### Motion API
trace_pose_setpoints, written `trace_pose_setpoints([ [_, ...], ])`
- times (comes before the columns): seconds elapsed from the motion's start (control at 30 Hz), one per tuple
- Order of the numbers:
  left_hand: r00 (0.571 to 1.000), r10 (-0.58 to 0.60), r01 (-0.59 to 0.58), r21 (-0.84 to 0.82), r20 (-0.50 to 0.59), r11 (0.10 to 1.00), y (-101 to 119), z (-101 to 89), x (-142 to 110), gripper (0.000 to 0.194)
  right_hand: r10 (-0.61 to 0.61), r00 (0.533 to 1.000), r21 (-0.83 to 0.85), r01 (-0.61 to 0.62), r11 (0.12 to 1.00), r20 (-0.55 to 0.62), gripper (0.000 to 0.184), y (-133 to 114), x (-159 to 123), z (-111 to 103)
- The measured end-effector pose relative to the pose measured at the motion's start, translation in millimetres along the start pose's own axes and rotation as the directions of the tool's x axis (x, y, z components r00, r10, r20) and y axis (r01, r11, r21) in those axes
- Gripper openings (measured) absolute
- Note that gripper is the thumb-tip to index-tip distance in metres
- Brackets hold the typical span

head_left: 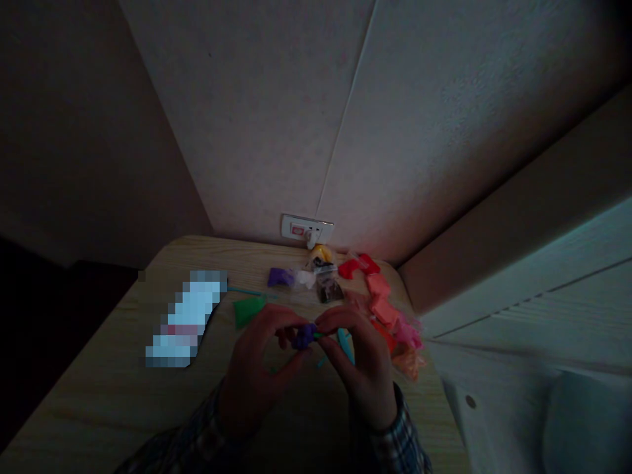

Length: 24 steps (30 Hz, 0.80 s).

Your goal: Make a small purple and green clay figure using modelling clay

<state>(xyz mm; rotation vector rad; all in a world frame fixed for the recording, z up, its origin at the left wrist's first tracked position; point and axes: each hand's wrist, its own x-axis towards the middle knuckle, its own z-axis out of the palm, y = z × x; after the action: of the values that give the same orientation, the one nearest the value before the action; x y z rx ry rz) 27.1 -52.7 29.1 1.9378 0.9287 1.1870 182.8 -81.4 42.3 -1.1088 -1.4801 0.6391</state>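
A small lump of purple modelling clay (303, 337) is held up between my two hands above the table. My left hand (257, 362) pinches the lump between thumb and forefinger. Thumb and forefinger of my right hand (363, 362) close on a small green piece (318, 336) at the lump's right side, and their tips are close to the purple clay. A turquoise tool (345, 345) lies on the table, partly hidden behind my right hand. Just beyond my left hand is a green packet (247, 311).
On the wooden table (99, 388) a lit, pixelated phone-like screen (190, 309) lies left, near a thin blue stick (245, 291). Purple (281, 276), dark (330, 288), red (349, 267), coral (384, 311) and pink (409, 332) packets spread behind and right. A wall socket (307, 228) holds a plug.
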Motion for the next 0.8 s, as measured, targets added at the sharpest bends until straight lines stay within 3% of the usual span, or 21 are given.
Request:
trace_pose_setpoints([
  [0.8,0.998,0.051,-0.048,0.101,-0.030,0.994,4.8,-0.5,0.6,0.024,-0.009,1.000,-0.028,0.009,1.000,0.000,0.007,-1.0,-0.6,1.6],
])
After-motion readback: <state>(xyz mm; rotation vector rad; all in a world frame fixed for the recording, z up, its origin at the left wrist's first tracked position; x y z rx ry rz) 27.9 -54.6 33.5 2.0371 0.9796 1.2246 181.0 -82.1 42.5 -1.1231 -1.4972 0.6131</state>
